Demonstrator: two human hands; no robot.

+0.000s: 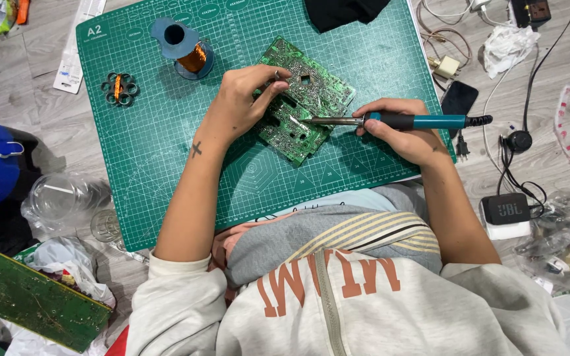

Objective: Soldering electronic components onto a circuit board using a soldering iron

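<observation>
Both hands work: left hand (pixel 242 102) pinches something tiny, indistinct, over the circuit board (pixel 301 99); right hand (pixel 397 135) grips a soldering iron (pixel 390 121).

Circuit boards (pixel 303 99) two, soldering iron (pixel 404 121) one.

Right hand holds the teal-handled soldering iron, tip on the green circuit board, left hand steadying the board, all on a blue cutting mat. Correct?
Not quite: the cutting mat is green, not blue, as the head view shows. The rest holds: right hand holds the soldering iron on the circuit board, left hand steadying it.
</observation>
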